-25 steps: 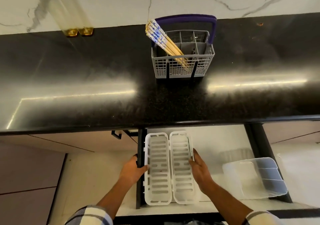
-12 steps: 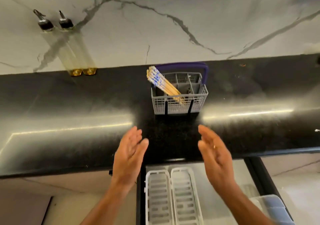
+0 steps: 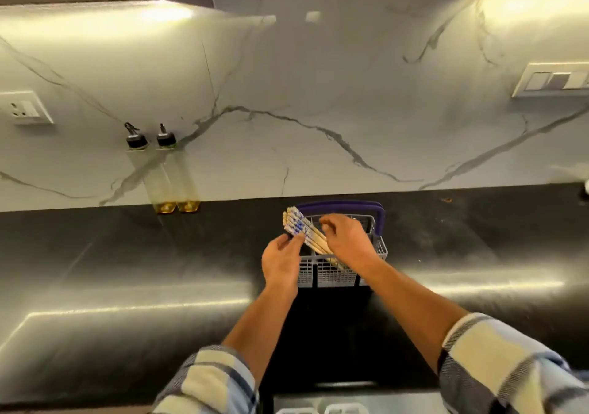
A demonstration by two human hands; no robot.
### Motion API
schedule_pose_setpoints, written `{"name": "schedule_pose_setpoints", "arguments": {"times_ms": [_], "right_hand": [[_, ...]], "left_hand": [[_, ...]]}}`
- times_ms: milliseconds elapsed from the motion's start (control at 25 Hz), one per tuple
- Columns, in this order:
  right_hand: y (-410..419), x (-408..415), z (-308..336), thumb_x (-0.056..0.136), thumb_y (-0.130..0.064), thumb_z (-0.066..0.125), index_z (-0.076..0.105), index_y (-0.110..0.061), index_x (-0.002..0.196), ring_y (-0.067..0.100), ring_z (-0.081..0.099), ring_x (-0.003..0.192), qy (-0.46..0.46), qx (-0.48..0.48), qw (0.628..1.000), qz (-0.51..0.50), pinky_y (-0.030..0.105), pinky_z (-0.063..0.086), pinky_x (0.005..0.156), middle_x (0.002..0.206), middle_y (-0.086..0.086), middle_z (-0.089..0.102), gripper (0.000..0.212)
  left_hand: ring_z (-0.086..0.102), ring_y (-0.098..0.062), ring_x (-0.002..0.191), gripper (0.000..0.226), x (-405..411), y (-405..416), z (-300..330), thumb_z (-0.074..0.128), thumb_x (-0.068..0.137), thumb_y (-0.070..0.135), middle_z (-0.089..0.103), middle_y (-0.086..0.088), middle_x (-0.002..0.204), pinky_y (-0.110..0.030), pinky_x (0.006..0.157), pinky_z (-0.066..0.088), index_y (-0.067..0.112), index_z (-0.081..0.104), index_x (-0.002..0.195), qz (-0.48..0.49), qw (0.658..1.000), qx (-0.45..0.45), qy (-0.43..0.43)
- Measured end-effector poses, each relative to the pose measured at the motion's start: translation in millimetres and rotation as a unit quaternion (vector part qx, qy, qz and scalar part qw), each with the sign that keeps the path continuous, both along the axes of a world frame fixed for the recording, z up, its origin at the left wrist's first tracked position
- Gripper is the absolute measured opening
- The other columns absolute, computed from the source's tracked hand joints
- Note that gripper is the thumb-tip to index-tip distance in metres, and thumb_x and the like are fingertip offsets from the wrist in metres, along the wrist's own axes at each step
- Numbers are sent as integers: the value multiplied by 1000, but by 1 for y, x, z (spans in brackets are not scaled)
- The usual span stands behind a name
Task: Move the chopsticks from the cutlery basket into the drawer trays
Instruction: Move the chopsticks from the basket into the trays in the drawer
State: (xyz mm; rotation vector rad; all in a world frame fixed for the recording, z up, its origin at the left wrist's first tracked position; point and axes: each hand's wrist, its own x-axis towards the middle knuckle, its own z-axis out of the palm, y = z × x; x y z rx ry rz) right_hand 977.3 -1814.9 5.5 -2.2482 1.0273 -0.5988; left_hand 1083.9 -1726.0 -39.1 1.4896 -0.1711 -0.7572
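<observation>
A grey cutlery basket (image 3: 328, 275) with a purple handle (image 3: 379, 222) stands on the black counter near the back wall. Several wooden chopsticks (image 3: 298, 225) with blue-and-white tops lean out of its left side. My left hand (image 3: 280, 262) pinches the bundle from the left, just below the patterned tops. My right hand (image 3: 349, 243) is over the basket with its fingers curled on the chopstick shafts, hiding their lower part. Only the top ends of the white drawer trays (image 3: 342, 409) show, at the bottom edge.
Two tall oil bottles (image 3: 167, 187) stand at the back left against the marble wall. A wall socket (image 3: 25, 107) sits far left and a switch panel (image 3: 554, 80) far right. The black counter (image 3: 127, 270) stretches wide on both sides of the basket.
My head has tilted up, so the drawer trays dropped almost out of view. Both hands left the trays, rose over the counter and reached the chopsticks in the basket.
</observation>
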Motion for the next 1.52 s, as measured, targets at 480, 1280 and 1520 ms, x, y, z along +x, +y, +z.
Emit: {"name": "schedule_pose_setpoints", "arguments": {"times_ms": [480, 1280, 1520], "right_hand": [[-34, 17, -12, 98, -21, 53, 60, -18, 129, 20, 62, 103, 130, 5, 985, 111, 32, 52, 91, 121, 6, 64, 32], [-35, 10, 18, 92, -31, 65, 74, -22, 104, 11, 64, 67, 59, -13, 995, 78, 24, 52, 62, 86, -3, 73, 18], [-27, -13, 83, 88, -28, 70, 76, -19, 100, 15, 68, 65, -77, 28, 994, 72, 32, 61, 72, 82, 0, 75, 17]], "left_hand": [[74, -14, 81, 21, -22, -26, -18, 77, 81, 36, 78, 4, 82, -40, 83, 61, 23, 78, 97, 76, 997, 2, 6], [73, -8, 71, 12, -18, 6, 21, 72, 82, 46, 75, 9, 72, -36, 74, 62, 36, 72, 76, 120, 982, -22, -144], [74, -20, 85, 20, 17, 77, 114, 72, 85, 24, 76, -4, 89, -35, 81, 61, 11, 73, 101, 98, 968, -142, -184]]}}
